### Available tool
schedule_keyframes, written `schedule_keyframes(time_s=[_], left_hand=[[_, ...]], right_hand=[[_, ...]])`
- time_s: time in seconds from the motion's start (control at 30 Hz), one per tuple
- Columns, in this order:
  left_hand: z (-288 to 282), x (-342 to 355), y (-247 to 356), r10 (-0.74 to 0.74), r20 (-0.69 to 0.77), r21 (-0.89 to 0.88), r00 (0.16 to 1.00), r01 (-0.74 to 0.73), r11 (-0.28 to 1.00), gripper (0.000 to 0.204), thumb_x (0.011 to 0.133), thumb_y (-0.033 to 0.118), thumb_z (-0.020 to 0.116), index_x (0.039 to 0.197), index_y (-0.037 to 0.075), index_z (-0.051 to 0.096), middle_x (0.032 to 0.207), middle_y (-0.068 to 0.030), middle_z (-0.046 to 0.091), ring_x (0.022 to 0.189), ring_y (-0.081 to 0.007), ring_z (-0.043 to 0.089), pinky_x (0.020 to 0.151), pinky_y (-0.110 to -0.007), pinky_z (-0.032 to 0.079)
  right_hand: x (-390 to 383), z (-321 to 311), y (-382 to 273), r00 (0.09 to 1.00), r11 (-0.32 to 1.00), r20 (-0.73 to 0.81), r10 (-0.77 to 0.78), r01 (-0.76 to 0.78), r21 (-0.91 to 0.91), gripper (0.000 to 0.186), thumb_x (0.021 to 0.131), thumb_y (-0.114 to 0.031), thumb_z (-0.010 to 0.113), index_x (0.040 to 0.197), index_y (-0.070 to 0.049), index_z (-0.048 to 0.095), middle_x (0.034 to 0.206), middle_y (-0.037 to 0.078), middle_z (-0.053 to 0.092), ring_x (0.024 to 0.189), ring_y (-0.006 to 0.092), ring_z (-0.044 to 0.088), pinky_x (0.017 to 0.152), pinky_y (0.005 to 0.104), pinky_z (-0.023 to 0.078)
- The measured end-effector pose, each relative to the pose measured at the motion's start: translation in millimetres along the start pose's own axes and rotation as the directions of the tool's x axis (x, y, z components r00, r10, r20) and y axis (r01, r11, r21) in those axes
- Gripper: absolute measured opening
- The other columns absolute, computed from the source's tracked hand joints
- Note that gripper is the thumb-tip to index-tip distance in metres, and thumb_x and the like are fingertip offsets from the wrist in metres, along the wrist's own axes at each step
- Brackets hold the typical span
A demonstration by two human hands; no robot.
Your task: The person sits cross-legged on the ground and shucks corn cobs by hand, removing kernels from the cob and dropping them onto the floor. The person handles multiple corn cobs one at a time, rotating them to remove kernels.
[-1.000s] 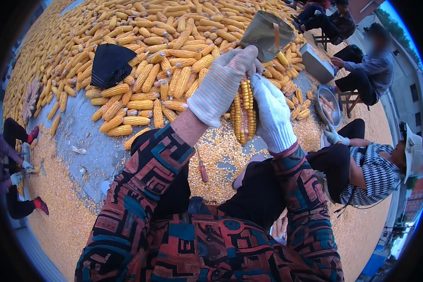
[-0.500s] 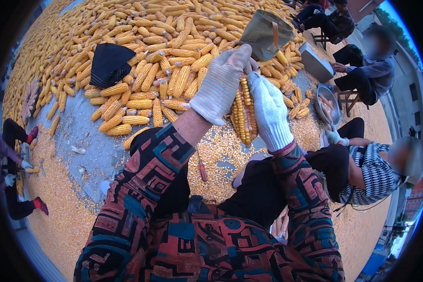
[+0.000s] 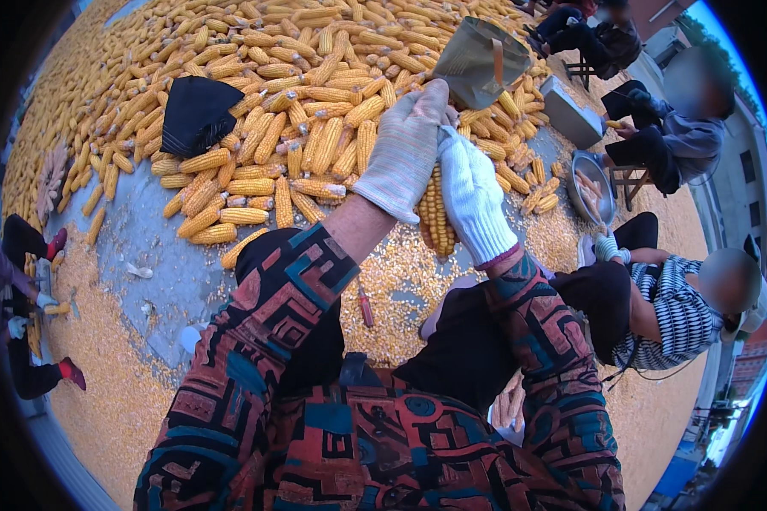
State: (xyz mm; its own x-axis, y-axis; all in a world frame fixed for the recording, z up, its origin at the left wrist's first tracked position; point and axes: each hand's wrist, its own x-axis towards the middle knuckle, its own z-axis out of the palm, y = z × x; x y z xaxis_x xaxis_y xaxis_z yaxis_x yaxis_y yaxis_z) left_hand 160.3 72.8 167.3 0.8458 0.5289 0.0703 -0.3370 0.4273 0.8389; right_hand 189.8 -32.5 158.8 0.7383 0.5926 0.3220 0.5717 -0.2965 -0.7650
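My left hand [image 3: 405, 145], in a grey striped glove, is closed around the upper end of an upright corn cob [image 3: 435, 223], its fingertips partly hidden. My right hand [image 3: 473, 192], in a white knit glove, is closed along the cob’s right side, just below the left hand’s fingers. The cob’s yellow rows show between the two gloves; its top is hidden. Beneath my hands, a red-handled screwdriver [image 3: 366, 310] lies among loose kernels [image 3: 400, 319] between my legs.
A large heap of ears [image 3: 332, 81] carries a black cloth [image 3: 196, 115] and an olive bag [image 3: 477, 60]. At right stand a grey box [image 3: 571, 111] and metal basin [image 3: 603, 175]. Co-workers sit at right [image 3: 665, 315] and left [image 3: 25, 272], some holding cobs.
My hands have drawn closer together, the right moving left and slightly up. The cob has turned, so its pale stripped band is now mostly out of sight.
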Motion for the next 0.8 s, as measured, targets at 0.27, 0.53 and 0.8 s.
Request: schedule_keyframes(time_s=[0.27,0.53,0.8], left_hand=[[11,-8,6,0.162,0.099,0.039,0.982,-0.167,0.985,0.037,0.096,0.034,0.053,0.077,0.003,0.058,0.075,-0.0035,0.058,0.072,-0.0099,0.053,0.070,-0.026,0.043],[-10,12,15,0.123,-0.008,-0.003,0.992,-0.123,0.992,0.041,0.095,0.036,0.052,0.069,0.004,0.054,0.078,-0.0071,0.061,0.076,-0.0149,0.056,0.073,-0.029,0.044],[-9,9,17,0.029,-0.033,-0.085,0.999,-0.032,0.996,0.034,0.092,0.034,0.058,0.074,0.006,0.055,0.066,-0.0055,0.055,0.056,-0.0149,0.056,0.054,-0.029,0.047]], right_hand=[[16,-15,28,0.990,0.990,-0.038,0.135,-0.134,0.040,0.038,0.090,-0.028,0.047,0.101,0.006,0.061,0.099,0.016,0.065,0.089,0.0221,0.060,0.079,0.0338,0.045],[-1,-8,4,0.990,0.852,-0.042,0.137,-0.096,0.514,0.031,0.094,-0.025,0.052,0.105,0.001,0.064,0.098,0.007,0.064,0.090,0.0149,0.058,0.078,0.0287,0.045],[1,0,-3,0.996,0.995,-0.039,-0.084,0.086,0.056,0.036,0.094,-0.033,0.047,0.096,0.000,0.062,0.087,0.016,0.063,0.082,0.0235,0.060,0.076,0.0351,0.045]])
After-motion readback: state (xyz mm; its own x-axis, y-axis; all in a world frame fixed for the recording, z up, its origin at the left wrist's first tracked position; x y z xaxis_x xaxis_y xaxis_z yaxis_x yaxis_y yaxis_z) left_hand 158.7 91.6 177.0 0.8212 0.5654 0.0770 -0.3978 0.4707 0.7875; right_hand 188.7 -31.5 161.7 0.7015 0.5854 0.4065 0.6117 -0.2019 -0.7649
